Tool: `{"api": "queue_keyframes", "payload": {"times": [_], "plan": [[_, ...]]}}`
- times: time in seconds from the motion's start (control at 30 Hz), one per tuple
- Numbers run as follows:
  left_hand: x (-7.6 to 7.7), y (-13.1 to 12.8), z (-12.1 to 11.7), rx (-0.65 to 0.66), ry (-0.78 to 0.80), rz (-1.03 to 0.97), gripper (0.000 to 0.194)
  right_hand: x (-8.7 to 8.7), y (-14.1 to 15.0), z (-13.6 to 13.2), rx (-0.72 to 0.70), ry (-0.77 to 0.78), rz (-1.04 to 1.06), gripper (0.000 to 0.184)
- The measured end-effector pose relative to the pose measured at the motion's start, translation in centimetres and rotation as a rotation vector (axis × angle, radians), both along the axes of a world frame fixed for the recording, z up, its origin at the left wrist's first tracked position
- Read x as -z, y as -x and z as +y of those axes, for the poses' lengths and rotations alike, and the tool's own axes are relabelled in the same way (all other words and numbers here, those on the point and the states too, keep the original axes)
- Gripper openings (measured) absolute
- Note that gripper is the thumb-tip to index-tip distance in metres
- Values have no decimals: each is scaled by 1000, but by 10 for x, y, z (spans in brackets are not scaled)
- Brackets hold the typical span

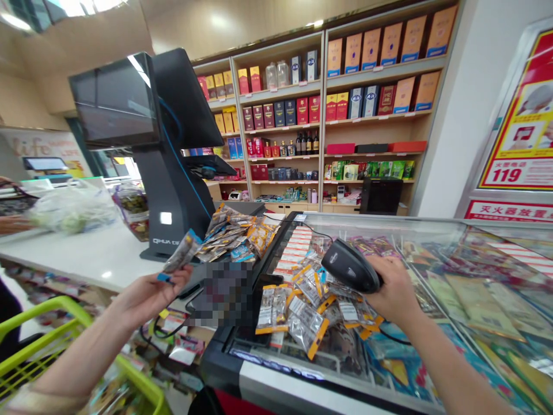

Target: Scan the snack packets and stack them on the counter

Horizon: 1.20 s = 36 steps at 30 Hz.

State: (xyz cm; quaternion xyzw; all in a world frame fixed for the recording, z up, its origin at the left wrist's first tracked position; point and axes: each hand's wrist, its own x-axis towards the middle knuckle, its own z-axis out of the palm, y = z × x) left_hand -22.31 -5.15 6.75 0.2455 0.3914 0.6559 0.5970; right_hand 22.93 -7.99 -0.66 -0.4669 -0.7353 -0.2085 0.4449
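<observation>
orange-edged packets (307, 323) lie atop glass case (294, 385) holding bags (479, 305)

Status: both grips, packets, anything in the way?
Left grip holding a packet. Right grip on black scanner, over packet pile. Second heap by monitor stand. Green basket lower left, clear of scanner.

We saw the scanner (351, 267) at four o'clock, its handle hidden inside the right hand (395, 290). At seven, a pixelated patch (222, 293) hid the surface beneath from us. At eight, we lost part of the green basket (41, 313) to the left edge; at nine, another person's hand (15, 225). The small lettering on the twelve-o'clock boxes (279, 114) escaped us.
</observation>
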Motion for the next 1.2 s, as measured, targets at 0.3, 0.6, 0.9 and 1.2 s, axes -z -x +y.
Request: {"api": "queue_keyframes", "payload": {"times": [0.3, 0.6, 0.9, 1.2], "plan": [[17, -113, -18, 445, 317, -538, 43, -9, 10, -8, -98, 26, -13, 28], [24, -155, -25, 520, 423, -733, 41, -18, 22, -16, -170, 68, -42, 33], [23, -165, -30, 547, 412, -705, 30, -17, 27, -17, -210, 98, -72, 31], [34, -178, -20, 472, 246, -501, 30, -18, 29, -17, -232, 74, -60, 27]]}}
